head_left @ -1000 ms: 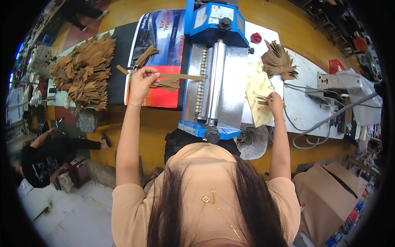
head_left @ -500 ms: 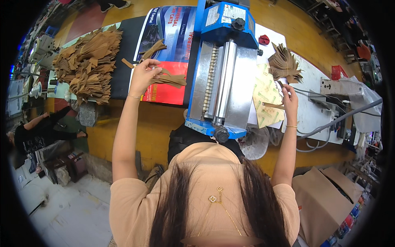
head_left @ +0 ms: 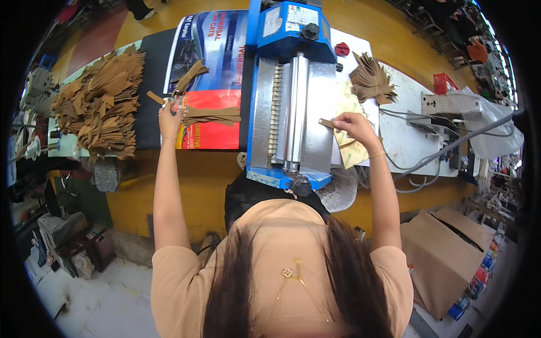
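My right hand (head_left: 356, 127) pinches a short brown strip (head_left: 326, 122) at the right metal plate of a blue roller machine (head_left: 288, 35). The machine's shiny roller (head_left: 296, 112) lies left of the strip. My left hand (head_left: 171, 119) is at the left end of a flat stack of brown strips (head_left: 213, 115) on a red and blue printed sheet (head_left: 220, 137). Its fingers are curled together; what they hold is too small to make out. A tied bundle of brown strips (head_left: 190, 75) lies just beyond that hand, and a loose brown piece (head_left: 155, 97) lies to its left.
A large heap of brown pieces (head_left: 110, 98) covers the table's left part. A fanned brown bundle (head_left: 373, 80) and a yellowish patterned sheet (head_left: 354, 152) lie right of the machine. A grey cable (head_left: 451, 147) crosses the right side. A red basket (head_left: 444, 83) stands farther off.
My right hand has moved left from above the patterned sheet to the machine's plate, bringing the brown strip. My left hand has drawn slightly left along the stack. The view has shifted a little.
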{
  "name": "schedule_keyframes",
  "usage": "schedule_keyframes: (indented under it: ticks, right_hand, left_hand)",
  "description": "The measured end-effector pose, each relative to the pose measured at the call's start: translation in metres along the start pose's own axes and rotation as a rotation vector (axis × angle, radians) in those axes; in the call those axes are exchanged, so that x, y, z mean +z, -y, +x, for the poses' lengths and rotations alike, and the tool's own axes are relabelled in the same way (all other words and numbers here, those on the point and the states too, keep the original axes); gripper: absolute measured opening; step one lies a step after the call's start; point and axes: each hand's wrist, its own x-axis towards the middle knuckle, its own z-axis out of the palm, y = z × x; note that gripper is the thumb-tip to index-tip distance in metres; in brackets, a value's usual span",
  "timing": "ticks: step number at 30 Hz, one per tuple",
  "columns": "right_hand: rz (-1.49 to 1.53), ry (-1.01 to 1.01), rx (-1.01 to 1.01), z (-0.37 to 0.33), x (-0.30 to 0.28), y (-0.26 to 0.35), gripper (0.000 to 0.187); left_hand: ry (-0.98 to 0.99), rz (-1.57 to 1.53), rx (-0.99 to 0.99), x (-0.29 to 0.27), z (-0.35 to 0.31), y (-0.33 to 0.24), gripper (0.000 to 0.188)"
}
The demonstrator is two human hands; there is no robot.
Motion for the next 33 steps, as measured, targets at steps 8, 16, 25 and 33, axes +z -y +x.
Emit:
schedule_keyframes:
  ticks: [8, 16, 25, 33]
  right_hand:
    - [-0.055, 0.057, -0.014, 0.039, 0.017, 0.018, 0.017]
    - [-0.001, 0.177, -0.048, 0.049, 0.031, 0.045, 0.017]
    - [0.073, 0.061, -0.04, 0.03, 0.001, 0.006, 0.015]
    - [0.151, -0.204, 0.115, 0.014, -0.021, -0.078, 0.019]
  left_hand:
    - [0.54, -0.65, 0.074, 0.034, -0.046, -0.123, 0.032]
    - [0.826, -0.838, -0.064, 0.052, -0.079, -0.219, 0.031]
    - [0.974, -0.801, -0.288, 0.046, -0.071, -0.23, 0.034]
    - [0.552, -0.337, 0.469, 0.052, -0.065, -0.212, 0.032]
